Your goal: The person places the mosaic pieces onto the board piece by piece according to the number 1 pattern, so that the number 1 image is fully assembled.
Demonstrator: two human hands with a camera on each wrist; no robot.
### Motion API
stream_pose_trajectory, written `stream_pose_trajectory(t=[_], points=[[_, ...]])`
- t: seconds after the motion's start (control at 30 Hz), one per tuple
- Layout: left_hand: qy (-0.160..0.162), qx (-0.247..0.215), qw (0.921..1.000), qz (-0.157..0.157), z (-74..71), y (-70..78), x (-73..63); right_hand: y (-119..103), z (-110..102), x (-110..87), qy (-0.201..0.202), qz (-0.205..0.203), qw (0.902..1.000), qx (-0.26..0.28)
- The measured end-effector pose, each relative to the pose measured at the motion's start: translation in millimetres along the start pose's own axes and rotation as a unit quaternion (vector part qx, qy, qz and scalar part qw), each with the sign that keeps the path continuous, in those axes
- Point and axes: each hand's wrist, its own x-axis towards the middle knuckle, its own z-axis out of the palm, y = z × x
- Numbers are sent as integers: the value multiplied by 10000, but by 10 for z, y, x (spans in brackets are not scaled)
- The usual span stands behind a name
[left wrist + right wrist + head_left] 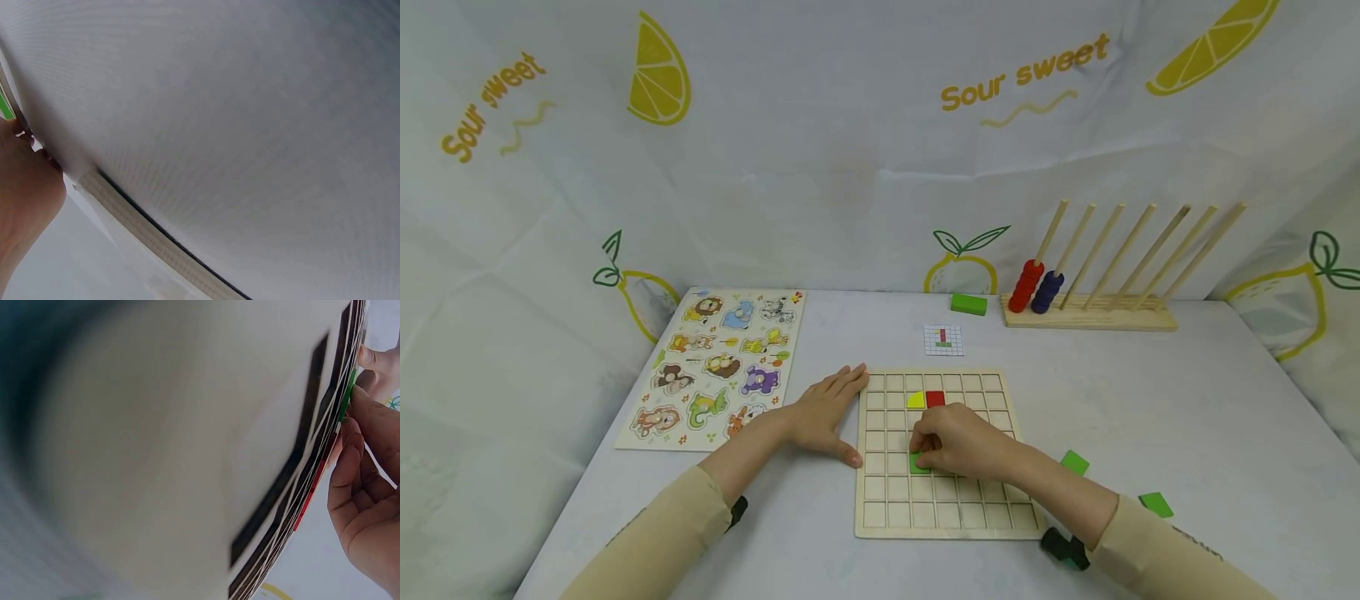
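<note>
The right hand [958,440] pinches a flat green square tile [917,469] between its thumb and fingers, low against a pale wooden board [947,521] with a raised square grid. The tile is at the fingertips, left of the board's middle; whether it sits fully down in its cell cannot be told. Straight beyond the grip, on the board, lies a yellow tile with one rounded corner [915,401]. A red tile [935,398] adjoins it on the right, just past the knuckles, which may cover part of it.

Left of the grip, the left hand [822,417] lies with fingers extended and thumb spread, its fingertips and thumb tip touching the board's left edge.

Farther beyond the grip, off the board, are a small white gridded card with a coloured pattern [943,340] and, behind it, a bright green rectangular block [968,304]. Right of the grip, past the board, two loose green tiles rest on the white table [1225,417], one near the forearm [1075,462] and one farther right [1155,504].

Far beyond and right of the grip stands a wooden rack of slanted pegs [1097,319], with red beads and dark blue beads on its two leftmost pegs. Well left of the grip, past the left hand, lies a white board of cartoon animal pieces [700,382].
</note>
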Motion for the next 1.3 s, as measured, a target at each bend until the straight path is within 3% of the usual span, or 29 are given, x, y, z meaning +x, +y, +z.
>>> stream_pose_trajectory(t=[0.27, 0.57, 1.0, 1.3], points=[[28, -30, 10000, 7, 11, -7, 3, 4, -26, -8, 96, 50, 9999, -2], [42, 50, 10000, 33, 12, -9, 15, 26, -225, -55, 409, 351, 9984, -146], [9, 29, 10000, 46, -5, 1, 3, 203, -512, -280, 730, 644, 9952, 137], [14, -6, 10000, 58, -3, -2, -7, 356, -699, -463, 833, 776, 9935, -15]])
